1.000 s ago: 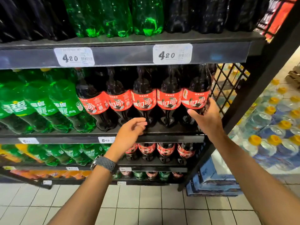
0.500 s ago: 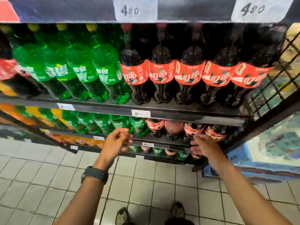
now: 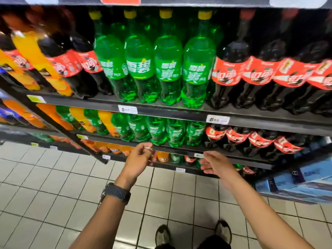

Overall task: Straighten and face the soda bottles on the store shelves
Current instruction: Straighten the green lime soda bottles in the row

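Green bottles (image 3: 158, 131) upright just above left hand (image 3: 139, 159), closer than right hand (image 3: 215, 165); both empty w/ loose fingers, at shelf (image 3: 179, 150) front edge.

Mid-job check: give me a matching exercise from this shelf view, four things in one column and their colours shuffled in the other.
Things:
1. green bottles' caps
2. cola labels
3. watch strap
4. packs beside the shelf end

Colours:
a. blue
b. red
c. yellow
d. dark grey

Pairs: 1-c; 2-b; 3-d; 4-a
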`<state>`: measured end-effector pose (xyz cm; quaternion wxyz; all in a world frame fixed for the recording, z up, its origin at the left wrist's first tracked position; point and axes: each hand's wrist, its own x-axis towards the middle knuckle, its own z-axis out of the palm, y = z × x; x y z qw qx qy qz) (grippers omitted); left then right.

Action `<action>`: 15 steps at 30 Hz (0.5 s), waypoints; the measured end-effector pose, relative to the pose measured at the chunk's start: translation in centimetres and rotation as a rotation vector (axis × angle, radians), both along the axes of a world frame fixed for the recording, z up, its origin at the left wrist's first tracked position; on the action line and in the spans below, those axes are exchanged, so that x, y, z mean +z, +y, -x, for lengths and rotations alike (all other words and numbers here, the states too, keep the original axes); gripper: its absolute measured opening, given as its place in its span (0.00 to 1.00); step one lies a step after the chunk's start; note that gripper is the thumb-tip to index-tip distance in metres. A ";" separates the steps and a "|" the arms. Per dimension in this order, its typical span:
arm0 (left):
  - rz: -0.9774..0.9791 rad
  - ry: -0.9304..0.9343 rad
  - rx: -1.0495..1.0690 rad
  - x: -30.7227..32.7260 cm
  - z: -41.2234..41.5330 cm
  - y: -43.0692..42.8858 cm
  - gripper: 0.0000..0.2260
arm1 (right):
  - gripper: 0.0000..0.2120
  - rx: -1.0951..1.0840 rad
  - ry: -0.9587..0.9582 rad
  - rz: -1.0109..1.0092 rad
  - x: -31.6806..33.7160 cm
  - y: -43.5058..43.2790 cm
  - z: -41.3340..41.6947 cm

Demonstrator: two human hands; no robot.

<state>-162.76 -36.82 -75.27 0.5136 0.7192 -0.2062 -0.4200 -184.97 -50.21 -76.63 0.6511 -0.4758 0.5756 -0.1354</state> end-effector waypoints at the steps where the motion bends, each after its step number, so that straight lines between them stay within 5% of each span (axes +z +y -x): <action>1: 0.004 -0.002 -0.005 0.2 -0.9 0.4 0.08 | 0.05 0.007 -0.010 0.007 0.3 0.6 -1.2; 15: 0.029 -0.044 0.048 2.8 -7.5 2.2 0.07 | 0.05 0.133 -0.085 0.092 3.2 0.7 -9.8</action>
